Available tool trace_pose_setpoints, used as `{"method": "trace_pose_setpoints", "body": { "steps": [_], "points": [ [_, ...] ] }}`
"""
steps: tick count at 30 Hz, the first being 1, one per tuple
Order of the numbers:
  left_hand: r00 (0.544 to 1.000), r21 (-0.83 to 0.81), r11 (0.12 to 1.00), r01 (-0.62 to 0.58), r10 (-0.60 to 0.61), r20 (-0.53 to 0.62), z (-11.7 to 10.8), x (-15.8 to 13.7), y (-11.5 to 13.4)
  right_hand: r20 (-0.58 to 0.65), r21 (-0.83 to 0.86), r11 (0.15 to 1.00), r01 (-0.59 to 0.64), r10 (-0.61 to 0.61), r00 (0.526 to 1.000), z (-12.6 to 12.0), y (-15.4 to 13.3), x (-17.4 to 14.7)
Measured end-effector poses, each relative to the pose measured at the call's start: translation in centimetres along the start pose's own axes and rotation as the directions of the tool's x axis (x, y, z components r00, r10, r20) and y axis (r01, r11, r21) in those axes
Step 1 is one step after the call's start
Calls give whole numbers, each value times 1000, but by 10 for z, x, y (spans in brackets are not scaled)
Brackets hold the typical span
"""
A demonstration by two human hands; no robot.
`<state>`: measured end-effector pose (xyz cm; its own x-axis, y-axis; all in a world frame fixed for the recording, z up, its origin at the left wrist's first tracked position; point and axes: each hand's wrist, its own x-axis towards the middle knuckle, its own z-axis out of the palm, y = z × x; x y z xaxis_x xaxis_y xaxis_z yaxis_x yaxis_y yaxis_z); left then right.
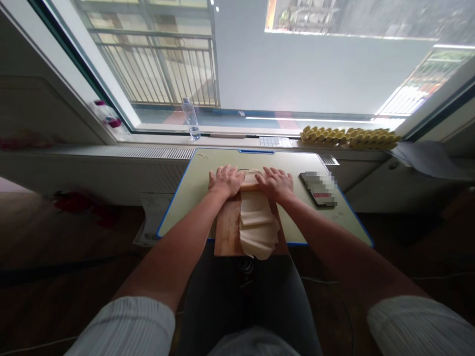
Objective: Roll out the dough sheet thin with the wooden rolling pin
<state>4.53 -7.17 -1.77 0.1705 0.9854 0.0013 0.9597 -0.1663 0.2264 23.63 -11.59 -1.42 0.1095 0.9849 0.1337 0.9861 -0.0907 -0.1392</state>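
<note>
A long sheet of pale dough (257,225) lies in folds on a wooden board (227,230), and its near end hangs slightly over the board's front edge. Across the far part of the dough lies a wooden rolling pin (250,187); its ends are hidden beneath my palms. My left hand (226,180) rests flat on the pin's left end, fingers spread forward. On the right end, my right hand (276,182) presses down in the same way, with its fingers stretched out and apart.
The board sits on a pale table (181,202) with a blue rim. A phone (318,189) lies at the table's right. Along the windowsill stand a clear plastic bottle (191,120), another bottle (107,114) with a purple cap, and yellow egg trays (349,137).
</note>
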Motion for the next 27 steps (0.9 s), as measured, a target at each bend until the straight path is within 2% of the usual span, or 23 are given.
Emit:
{"method": "trace_pose_setpoints", "body": {
  "steps": [2, 7, 13, 20, 27],
  "points": [
    [1000, -1, 1000, -9, 9, 0, -1, 15, -2, 17, 38, 999, -22, 21, 1000, 4, 1, 17],
    [999, -21, 999, 25, -24, 38, -1, 50, -6, 177, 86, 991, -103, 87, 980, 6, 3, 57],
    [997, 1, 998, 71, -71, -28, 1, 72, -7, 203, 123, 985, -119, 92, 975, 9, 3, 84],
    [997, 6, 998, 67, -67, -47, -1, 71, -7, 190, 114, 986, -126, 102, 976, 11, 3, 85],
    [998, -6, 998, 67, -67, -12, -1, 53, -7, 175, 61, 988, -142, 130, 976, 7, 1, 57]
  ]
}}
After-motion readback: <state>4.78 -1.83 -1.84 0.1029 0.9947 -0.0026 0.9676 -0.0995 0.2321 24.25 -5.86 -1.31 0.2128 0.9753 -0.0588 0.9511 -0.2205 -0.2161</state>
